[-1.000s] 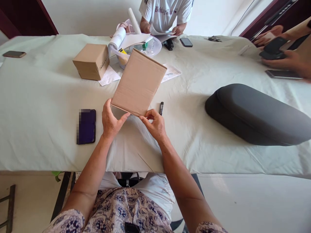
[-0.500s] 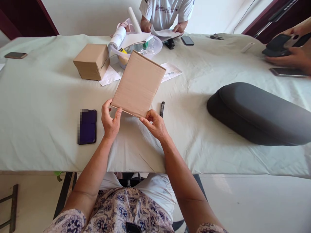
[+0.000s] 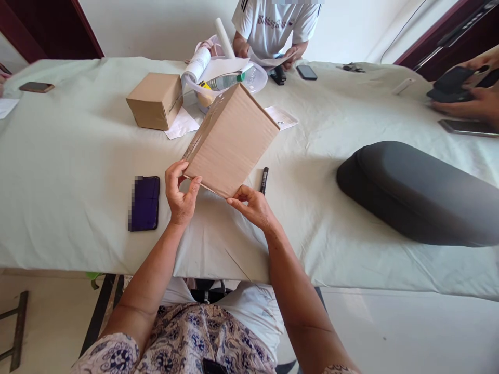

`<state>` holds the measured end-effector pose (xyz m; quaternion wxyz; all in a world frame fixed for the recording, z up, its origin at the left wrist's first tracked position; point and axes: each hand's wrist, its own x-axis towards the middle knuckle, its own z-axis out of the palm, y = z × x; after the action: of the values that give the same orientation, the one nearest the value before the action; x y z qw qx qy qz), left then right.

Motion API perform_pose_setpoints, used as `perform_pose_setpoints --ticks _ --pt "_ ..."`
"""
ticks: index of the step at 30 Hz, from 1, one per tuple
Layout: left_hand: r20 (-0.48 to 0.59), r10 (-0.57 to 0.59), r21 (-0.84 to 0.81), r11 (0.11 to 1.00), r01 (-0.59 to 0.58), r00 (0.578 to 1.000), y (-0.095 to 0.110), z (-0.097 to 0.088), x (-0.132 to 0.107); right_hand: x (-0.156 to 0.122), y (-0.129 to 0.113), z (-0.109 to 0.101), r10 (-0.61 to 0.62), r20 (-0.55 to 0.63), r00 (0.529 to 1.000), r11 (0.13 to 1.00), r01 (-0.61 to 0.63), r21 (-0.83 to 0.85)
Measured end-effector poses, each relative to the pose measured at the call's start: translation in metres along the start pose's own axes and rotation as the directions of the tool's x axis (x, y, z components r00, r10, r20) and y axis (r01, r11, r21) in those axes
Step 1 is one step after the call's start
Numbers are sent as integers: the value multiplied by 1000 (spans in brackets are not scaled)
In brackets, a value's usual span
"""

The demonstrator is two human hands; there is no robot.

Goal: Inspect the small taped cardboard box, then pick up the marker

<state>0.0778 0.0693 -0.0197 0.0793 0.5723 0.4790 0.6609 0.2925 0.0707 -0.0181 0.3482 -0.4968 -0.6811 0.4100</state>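
I hold a brown cardboard box tilted above the white-clothed table. My left hand pinches its near left corner, thumb and fingers around the edge. My right hand grips the near right corner from below. A taped side face of the box now shows on the left. A black marker lies on the cloth just right of my right hand. A dark purple phone lies left of my left hand.
A second, smaller cardboard box stands at the back left beside papers and a clear bowl. A large dark grey case fills the right. One person sits across the table; another person's hands hold a phone at far right.
The box has turned in my hands, so its left side face now shows. My left fingers have closed further around the corner. The view shifted slightly.
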Motion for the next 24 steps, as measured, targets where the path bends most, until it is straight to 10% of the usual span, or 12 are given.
perform_pose_setpoints --ticks 5,8,11,13,18,24 --pt "-25 172 85 982 -169 985 3 -5 6 -4 -4 -3 -57 158 986 996 66 -53" --pt "18 226 167 960 -226 974 8 -7 7 -5 -5 -11 -86 -135 987 995 79 -54" --pt "53 282 204 936 -287 958 13 -6 5 -5 -16 -20 -192 -616 764 981 135 -138" --pt "80 313 210 923 -323 946 15 -4 3 -5 -31 -22 -331 -643 691 939 173 -298" --pt "132 346 182 913 -366 929 17 1 -1 -1 -73 -6 -509 -430 745 779 186 -599" --pt "155 382 117 909 -401 911 19 0 -2 8 -80 8 -467 -424 776 798 164 -580"
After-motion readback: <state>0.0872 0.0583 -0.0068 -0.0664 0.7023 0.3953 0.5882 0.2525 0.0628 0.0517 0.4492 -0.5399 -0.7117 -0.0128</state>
